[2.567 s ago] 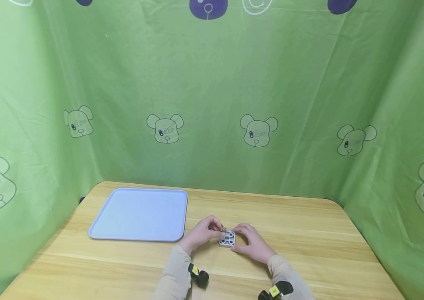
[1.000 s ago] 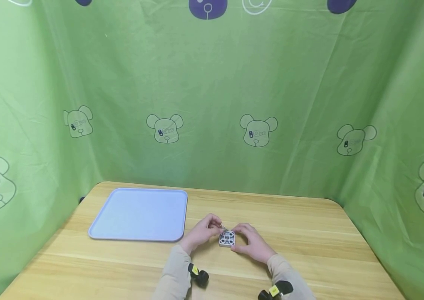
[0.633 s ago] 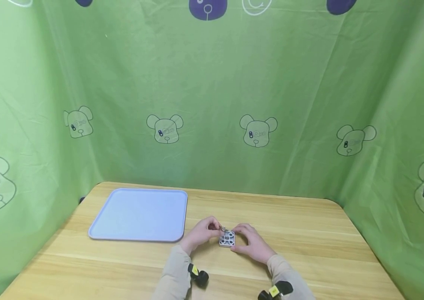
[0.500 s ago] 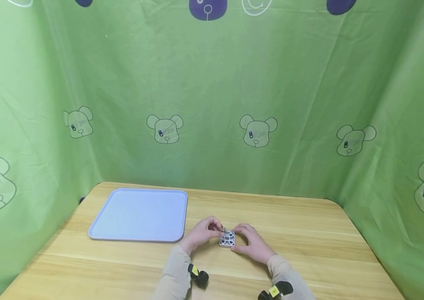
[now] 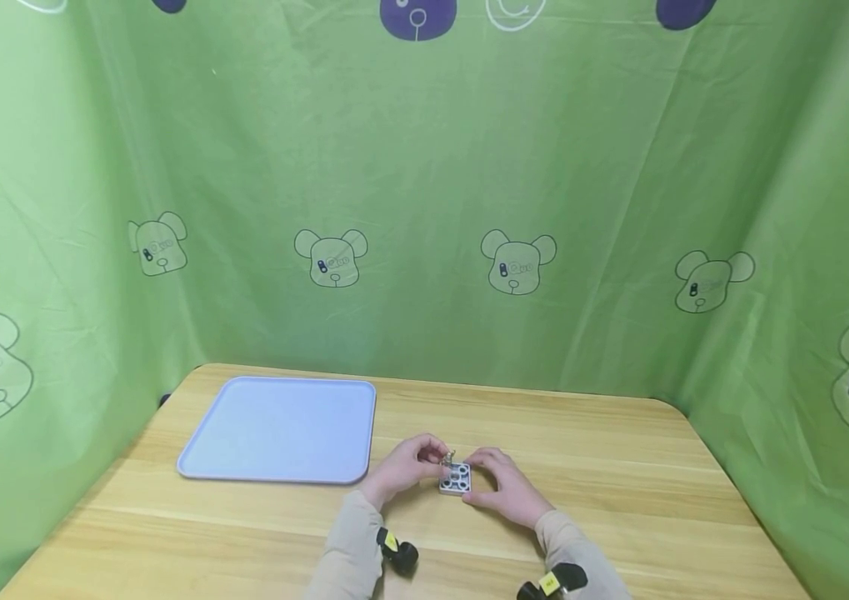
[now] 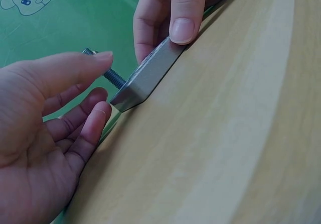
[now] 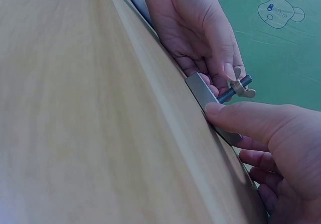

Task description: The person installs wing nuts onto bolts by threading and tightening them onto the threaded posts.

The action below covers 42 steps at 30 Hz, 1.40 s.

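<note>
Pinching brassy wingnut (image 7: 240, 88) on threaded bolt (image 6: 115, 79), L grip (image 5: 405, 469); R grip (image 5: 505, 490) holds sq. metal block (image 6: 150, 76).

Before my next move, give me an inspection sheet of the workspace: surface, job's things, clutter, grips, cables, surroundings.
Surface: wooden table, light-toned.
Job's things: metal block on the table; threaded bolt rising from it, wing nut on the bolt.
Clutter: pale blue tray on the left, apart from the block.
Left grip: thumb and finger at the wing nut.
Right grip: holds the block by its edges.
Cables: nothing seen.
Surroundings: green curtain with bear prints.
</note>
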### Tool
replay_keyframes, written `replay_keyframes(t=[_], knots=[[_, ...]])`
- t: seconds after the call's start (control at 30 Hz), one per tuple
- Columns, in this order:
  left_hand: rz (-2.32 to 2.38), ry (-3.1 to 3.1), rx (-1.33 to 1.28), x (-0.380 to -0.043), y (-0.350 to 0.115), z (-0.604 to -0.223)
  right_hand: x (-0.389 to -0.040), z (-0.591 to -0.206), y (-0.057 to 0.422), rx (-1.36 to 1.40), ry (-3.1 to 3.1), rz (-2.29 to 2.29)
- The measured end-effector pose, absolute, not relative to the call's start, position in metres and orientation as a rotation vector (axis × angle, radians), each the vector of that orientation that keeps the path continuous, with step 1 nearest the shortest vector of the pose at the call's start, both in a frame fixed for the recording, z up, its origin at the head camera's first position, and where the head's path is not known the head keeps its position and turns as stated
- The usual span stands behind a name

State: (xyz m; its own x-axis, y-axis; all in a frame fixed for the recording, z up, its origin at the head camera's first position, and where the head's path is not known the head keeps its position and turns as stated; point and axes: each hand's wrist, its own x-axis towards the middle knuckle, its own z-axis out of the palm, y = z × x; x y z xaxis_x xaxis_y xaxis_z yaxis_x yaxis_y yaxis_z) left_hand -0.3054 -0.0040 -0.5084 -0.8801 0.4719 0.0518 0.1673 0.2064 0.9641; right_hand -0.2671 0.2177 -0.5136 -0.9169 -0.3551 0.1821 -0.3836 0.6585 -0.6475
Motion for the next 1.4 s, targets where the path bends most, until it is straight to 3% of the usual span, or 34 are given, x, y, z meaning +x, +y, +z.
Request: replay_keyframes(t=[1.4], knots=[[1.753,2.226,0.586,-0.305,-0.003,-0.5093,-0.2672,-0.5147,0.2184,0.641,-2.817,1.125]])
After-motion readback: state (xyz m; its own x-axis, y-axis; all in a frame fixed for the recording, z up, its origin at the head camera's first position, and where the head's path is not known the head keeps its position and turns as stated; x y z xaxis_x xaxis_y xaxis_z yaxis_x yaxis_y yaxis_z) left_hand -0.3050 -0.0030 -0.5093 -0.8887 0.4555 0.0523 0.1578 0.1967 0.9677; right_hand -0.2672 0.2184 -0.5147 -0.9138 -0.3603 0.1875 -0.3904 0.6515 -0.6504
